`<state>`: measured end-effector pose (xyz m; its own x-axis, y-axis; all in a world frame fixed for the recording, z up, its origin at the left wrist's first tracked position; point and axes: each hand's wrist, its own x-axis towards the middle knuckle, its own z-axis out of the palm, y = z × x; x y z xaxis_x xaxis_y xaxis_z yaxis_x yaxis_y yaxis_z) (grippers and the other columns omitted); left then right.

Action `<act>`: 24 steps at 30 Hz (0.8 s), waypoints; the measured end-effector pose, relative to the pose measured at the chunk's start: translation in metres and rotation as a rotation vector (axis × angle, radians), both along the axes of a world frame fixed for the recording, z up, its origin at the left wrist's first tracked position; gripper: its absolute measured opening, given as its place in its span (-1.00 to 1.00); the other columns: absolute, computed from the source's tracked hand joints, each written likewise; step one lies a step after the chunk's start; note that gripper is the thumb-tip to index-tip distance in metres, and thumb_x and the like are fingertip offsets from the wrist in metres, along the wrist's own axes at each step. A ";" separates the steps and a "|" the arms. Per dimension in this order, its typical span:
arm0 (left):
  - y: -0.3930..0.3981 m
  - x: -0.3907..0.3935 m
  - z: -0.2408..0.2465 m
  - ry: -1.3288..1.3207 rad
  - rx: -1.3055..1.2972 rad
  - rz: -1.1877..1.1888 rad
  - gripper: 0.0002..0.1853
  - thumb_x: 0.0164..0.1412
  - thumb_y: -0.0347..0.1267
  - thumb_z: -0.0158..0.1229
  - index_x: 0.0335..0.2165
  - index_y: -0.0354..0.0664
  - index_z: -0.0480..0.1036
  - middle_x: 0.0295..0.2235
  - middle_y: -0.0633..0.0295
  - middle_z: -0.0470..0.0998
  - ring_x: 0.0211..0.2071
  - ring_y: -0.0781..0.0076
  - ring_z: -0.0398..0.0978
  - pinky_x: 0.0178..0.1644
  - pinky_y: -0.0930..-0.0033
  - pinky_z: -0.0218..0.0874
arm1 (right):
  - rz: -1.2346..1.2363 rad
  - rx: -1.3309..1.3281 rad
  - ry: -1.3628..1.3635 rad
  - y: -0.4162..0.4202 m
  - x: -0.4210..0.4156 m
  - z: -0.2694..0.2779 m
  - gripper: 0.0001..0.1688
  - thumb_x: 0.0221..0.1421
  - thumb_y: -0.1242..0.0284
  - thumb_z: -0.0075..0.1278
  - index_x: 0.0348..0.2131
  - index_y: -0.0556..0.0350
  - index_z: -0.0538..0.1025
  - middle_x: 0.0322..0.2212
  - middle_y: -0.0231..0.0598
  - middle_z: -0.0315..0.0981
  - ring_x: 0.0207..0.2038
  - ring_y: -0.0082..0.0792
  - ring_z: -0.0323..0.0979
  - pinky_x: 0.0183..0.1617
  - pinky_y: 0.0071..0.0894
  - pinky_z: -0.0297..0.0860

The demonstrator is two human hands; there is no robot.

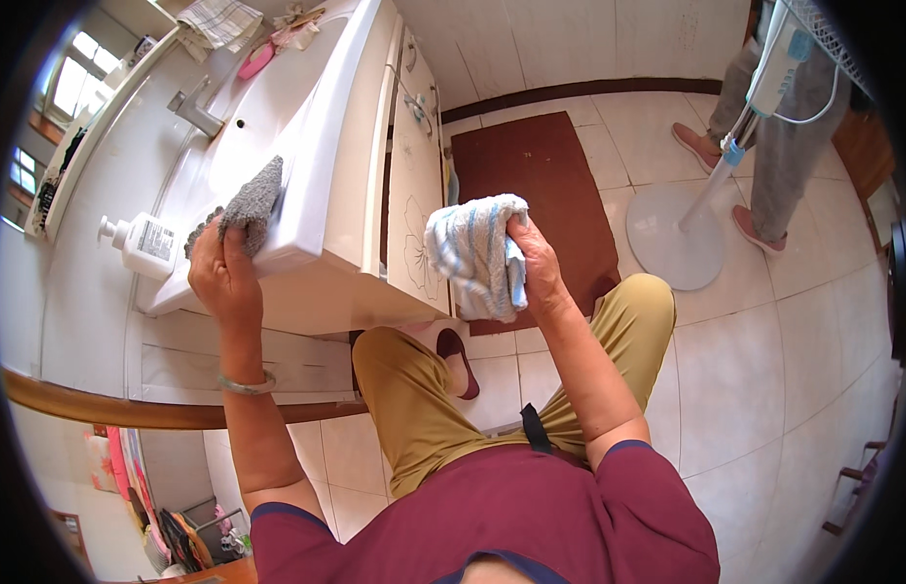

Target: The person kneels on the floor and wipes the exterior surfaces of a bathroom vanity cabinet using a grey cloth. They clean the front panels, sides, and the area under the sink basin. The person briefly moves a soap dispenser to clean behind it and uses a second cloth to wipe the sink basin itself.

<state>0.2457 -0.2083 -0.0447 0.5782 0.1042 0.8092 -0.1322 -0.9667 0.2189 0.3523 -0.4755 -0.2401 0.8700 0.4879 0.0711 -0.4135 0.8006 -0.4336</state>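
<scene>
A grey textured cloth is gripped in my left hand, at the near end of the white washbasin. Part of that cloth lies over the basin's rim. My right hand holds a folded white towel with blue stripes, raised over the floor to the right of the vanity cabinet. Just left of my left hand stands a white pump bottle bearing a printed label. A metal faucet rises at the back of the basin.
A brown mat lies on the tiled floor. At the right, a standing fan's round base rests near another person's legs. A checked cloth and a pink item are at the basin's far end.
</scene>
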 end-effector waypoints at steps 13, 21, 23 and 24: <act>-0.122 -0.046 -0.117 0.357 -0.085 -0.442 -0.32 0.19 -0.07 0.09 0.10 -0.29 0.11 0.06 -0.09 0.24 0.07 0.01 0.23 0.16 0.10 0.06 | 0.114 0.086 0.012 0.006 -0.040 0.012 -0.51 0.29 0.20 -0.22 0.08 0.11 0.27 -0.09 -0.28 0.36 -0.05 -0.42 0.35 0.09 -0.39 0.30; -0.108 -0.011 -0.164 0.571 -0.560 -0.236 -0.67 -0.01 -0.64 -0.08 -0.19 -0.36 0.36 -0.28 -0.04 0.46 -0.26 0.03 0.46 -0.12 0.24 0.29 | 0.065 -0.499 -0.384 0.001 -0.036 0.011 -0.62 0.24 0.38 -0.08 0.01 0.16 0.39 -0.21 -0.43 0.42 -0.17 -0.62 0.31 0.00 -0.58 0.25; -0.091 -0.011 -0.159 0.570 -0.480 -0.224 -0.70 -0.01 -0.64 -0.14 -0.28 -0.30 0.43 -0.42 0.00 0.46 -0.44 0.13 0.46 -0.28 0.33 0.31 | 0.080 -0.567 -0.533 -0.008 -0.024 0.008 -0.68 0.20 0.39 -0.05 -0.09 0.19 0.45 -0.29 -0.43 0.44 -0.23 -0.62 0.31 -0.08 -0.59 0.27; -0.083 -0.013 -0.158 0.653 -0.545 -0.202 -0.70 0.01 -0.63 -0.15 -0.28 -0.31 0.44 -0.42 0.04 0.48 -0.45 0.23 0.47 -0.29 0.37 0.31 | 0.159 -0.654 -0.563 -0.014 -0.019 0.010 -0.69 0.17 0.39 -0.03 -0.13 0.19 0.46 -0.32 -0.41 0.45 -0.24 -0.61 0.32 -0.09 -0.58 0.28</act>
<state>0.2325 -0.2916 -0.2032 0.9580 0.2258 0.1771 0.0234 -0.6766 0.7360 0.3333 -0.4892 -0.2296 0.7081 0.6935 0.1327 -0.0857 0.2709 -0.9588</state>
